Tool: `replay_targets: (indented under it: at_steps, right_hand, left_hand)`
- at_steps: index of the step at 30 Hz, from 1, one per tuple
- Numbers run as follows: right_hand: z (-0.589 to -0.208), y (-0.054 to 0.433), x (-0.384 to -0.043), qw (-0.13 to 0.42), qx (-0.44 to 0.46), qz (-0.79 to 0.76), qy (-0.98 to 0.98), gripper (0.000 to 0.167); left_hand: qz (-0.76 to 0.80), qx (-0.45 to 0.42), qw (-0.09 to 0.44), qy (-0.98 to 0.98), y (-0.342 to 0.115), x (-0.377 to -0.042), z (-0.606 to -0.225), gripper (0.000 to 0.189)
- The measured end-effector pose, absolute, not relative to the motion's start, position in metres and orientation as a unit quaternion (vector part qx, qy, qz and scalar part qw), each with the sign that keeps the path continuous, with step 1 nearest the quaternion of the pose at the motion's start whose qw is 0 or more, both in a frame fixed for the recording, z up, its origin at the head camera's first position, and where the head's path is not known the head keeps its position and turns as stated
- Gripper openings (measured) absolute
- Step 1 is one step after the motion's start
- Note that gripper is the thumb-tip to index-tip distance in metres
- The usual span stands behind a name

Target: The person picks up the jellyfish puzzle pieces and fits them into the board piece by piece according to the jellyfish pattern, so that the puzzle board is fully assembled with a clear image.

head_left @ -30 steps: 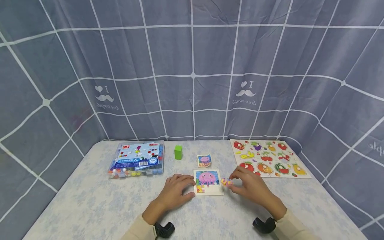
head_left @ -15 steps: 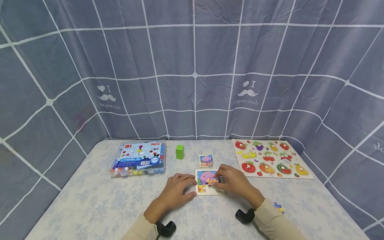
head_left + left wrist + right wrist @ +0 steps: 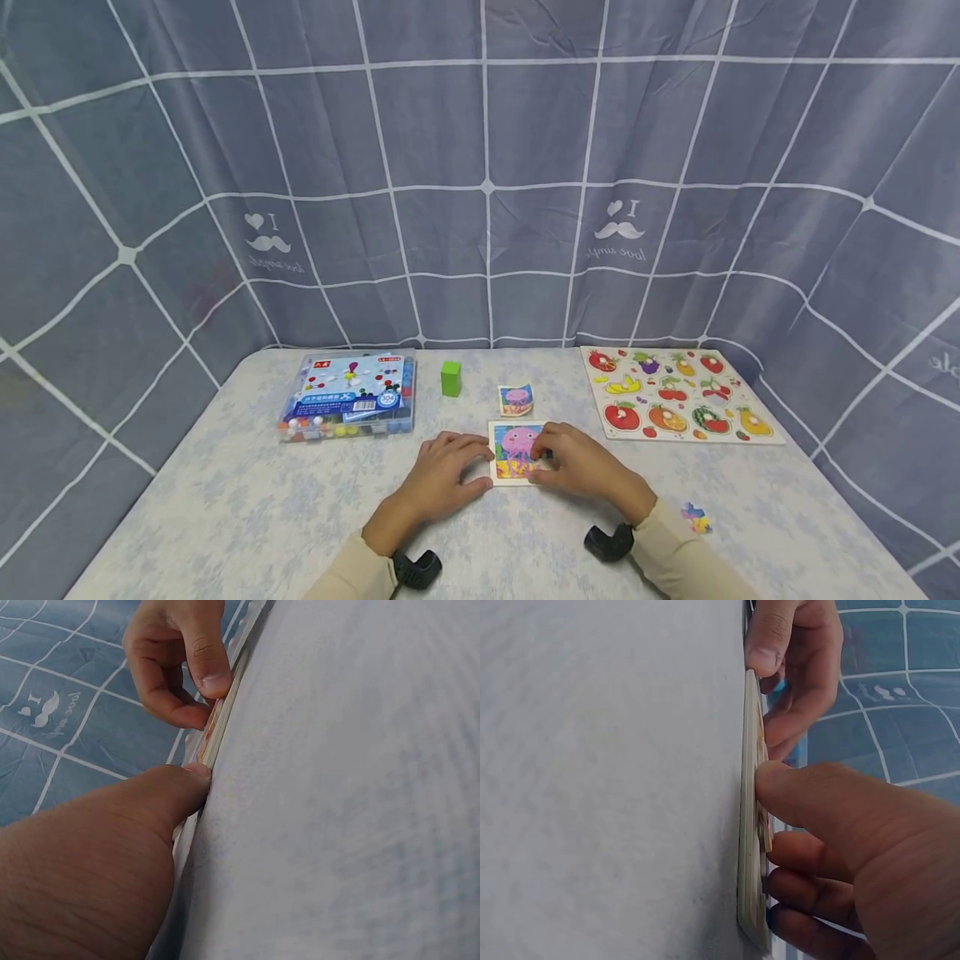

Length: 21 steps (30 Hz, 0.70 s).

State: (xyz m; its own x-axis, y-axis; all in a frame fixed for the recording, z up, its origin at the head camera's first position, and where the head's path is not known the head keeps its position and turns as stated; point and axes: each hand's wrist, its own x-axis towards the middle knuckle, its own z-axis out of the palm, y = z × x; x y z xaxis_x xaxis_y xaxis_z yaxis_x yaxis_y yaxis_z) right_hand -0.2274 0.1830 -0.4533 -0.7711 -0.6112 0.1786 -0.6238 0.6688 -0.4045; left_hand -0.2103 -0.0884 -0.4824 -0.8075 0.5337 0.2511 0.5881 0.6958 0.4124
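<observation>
A small square jigsaw puzzle board (image 3: 516,482) with a pink sea creature picture lies flat on the table. My right hand (image 3: 587,468) is over its right part, thumb and fingers pinching a puzzle piece (image 3: 768,838) low against the board; the fingers hide much of that side. My left hand (image 3: 444,475) rests at the board's left edge, with thumb and index finger touching it and the fingers loosely bent. Another puzzle piece (image 3: 696,518), blue and yellow, lies loose beside the right forearm.
A small picture card (image 3: 515,400) lies behind the board. Farther back stands a green block (image 3: 451,379). A clear box of molecular model parts (image 3: 348,396) is at the left, a fruit peg puzzle (image 3: 667,396) at the right. A grid-patterned curtain (image 3: 435,233) encloses the table.
My right hand has brought the puzzle piece from beside the board leftward and down onto its lower part. The left hand stays at the board's edge. The loose piece has come into view.
</observation>
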Motion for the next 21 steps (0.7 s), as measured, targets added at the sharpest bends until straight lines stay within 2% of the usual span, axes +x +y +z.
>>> replay_targets:
  at_steps: [7,11,21]
  right_hand:
    - [-0.4535,0.1843,-0.2278,0.003,0.394,0.239,-0.888,0.031]
    - [-0.4541,0.1833,-0.2280,0.009,0.428,0.228,-0.875,0.029]
    - [-0.4571,0.1863,-0.2266,0.010,0.415,0.232,-0.880,0.028]
  left_hand:
    - [-0.244,-0.304,0.053,-0.919,-0.0894,-0.2105,-0.4822,0.029]
    - [-0.244,-0.300,0.052,-0.921,-0.0901,-0.2097,-0.4813,0.029]
    - [-0.243,-0.309,0.058,-0.918,-0.0895,-0.2104,-0.4828,0.029]
